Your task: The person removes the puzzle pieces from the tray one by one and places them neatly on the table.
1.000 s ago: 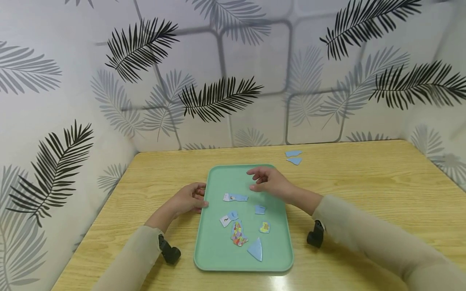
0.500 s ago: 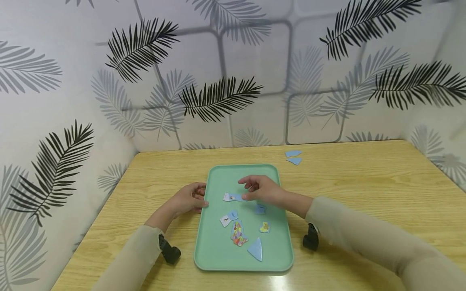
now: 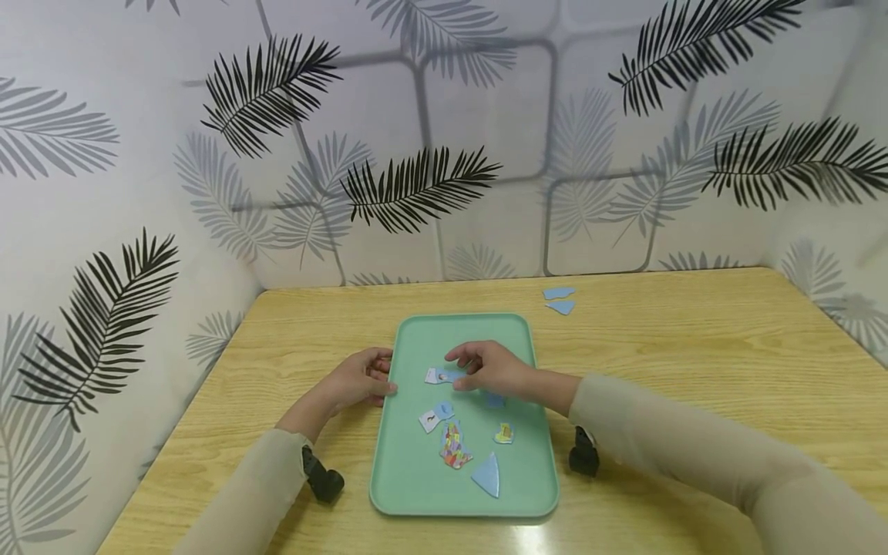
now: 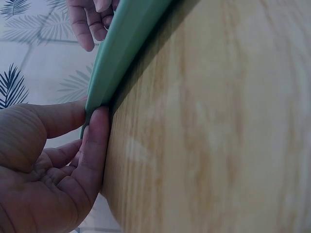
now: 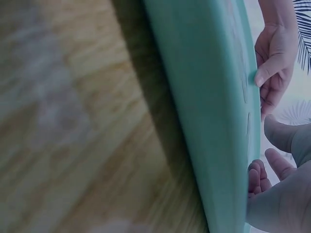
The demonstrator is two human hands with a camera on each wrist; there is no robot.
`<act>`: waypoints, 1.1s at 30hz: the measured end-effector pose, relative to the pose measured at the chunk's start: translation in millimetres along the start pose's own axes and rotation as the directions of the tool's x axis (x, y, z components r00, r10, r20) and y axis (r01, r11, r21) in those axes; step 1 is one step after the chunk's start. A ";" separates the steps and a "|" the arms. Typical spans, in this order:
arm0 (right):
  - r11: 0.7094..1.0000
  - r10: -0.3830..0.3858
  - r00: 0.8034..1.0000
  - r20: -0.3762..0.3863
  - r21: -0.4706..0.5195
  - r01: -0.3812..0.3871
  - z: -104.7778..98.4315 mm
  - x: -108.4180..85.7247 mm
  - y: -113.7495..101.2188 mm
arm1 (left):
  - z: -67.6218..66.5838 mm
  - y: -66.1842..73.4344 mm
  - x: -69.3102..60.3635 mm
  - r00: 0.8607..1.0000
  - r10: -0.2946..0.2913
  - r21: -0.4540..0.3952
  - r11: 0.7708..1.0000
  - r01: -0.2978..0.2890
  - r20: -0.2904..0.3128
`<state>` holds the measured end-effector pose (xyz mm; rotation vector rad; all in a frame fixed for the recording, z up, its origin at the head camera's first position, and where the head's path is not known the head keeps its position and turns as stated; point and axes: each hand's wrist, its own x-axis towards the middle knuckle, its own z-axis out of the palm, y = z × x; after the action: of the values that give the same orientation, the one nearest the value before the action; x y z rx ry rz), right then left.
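Note:
A pale green tray [image 3: 409,482] lies on the wooden table, bearing several flat pieces that look like puzzle pieces. My left hand [image 3: 357,378] holds its left edge; in the left wrist view, the thumb is on the rim and fingertips are against the outer side. Above the tray, my right hand [image 3: 494,368] has loosely bent fingers, thumb and forefinger apart. It is over the right end of a blue-and-white strip [image 3: 441,375] and partly covers a small blue piece [image 3: 495,401]. I see nothing held in it; whether it touches the strip, I cannot tell.
Toward the tray's near side lie a white-and-blue piece [image 3: 435,416], a multicoloured piece [image 3: 455,447], a yellow piece [image 3: 504,433] and a blue triangular piece [image 3: 488,475]. Two blue pieces [image 3: 560,301] sit on the table beyond the tray. A leaf-patterned wall [image 3: 486,231] borders the back.
My right hand has come left and nearer over the tray, from its upper right to the strip's right end. The left hand, the tray and the pieces stay put.

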<state>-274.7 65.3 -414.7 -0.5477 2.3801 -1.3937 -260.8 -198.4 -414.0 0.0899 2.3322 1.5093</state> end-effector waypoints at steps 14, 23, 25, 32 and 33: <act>0.986 -0.026 0.997 -0.066 -0.169 0.015 9.7 4.6 -2.2 | 0.6 -1.0 0.1 1.000 0.008 -0.011 1.000 -0.008 0.005; 0.971 -0.049 0.994 -0.098 -0.239 0.024 14.6 3.2 -4.4 | 0.3 0.7 -2.2 1.000 0.007 -0.005 1.000 -0.007 0.002; 0.970 -0.051 0.994 -0.101 -0.243 0.025 15.2 3.1 -3.9 | 0.2 0.7 -2.5 1.000 0.009 0.000 1.000 -0.009 0.003; 0.973 -0.043 0.992 -0.120 -0.232 0.014 16.7 4.7 -2.2 | 0.9 -0.1 -1.5 1.000 0.006 -0.001 1.000 -0.006 -0.004; 0.972 -0.045 0.992 -0.121 -0.233 0.016 16.7 4.9 -2.0 | 0.9 0.1 -1.5 1.000 0.006 -0.003 1.000 -0.006 -0.004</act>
<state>-270.9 49.5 -421.2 -0.5735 2.6677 -1.2013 -259.1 -197.9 -413.9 0.0933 2.3352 1.5166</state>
